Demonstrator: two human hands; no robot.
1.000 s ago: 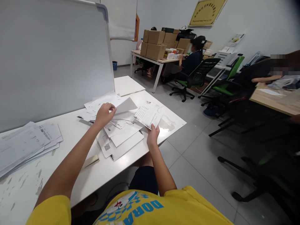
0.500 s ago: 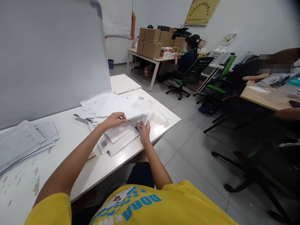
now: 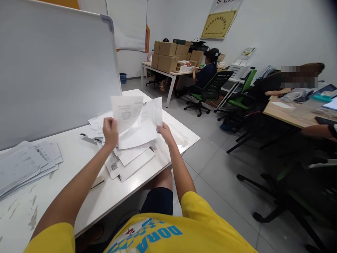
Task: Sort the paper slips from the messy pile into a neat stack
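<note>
My left hand is closed on the edge of a printed sheet of paper, held upright above the white table. My right hand pinches a second printed sheet by its lower right corner, also raised. Where the two sheets meet, they overlap. Below them a blank-looking white sheet lies tilted on a loose pile of papers. One paper in that pile carries a QR code. More loose papers lie behind my left hand, partly hidden.
A fanned stack of printed papers lies at the table's left. A whiteboard stands along the back edge. A small block-shaped object lies by my left forearm. Beyond are cardboard boxes, office chairs and people seated at desks.
Both hands have risen from the pile, each lifting a sheet upright. My left hand has moved left. The view has tilted slightly upward.
</note>
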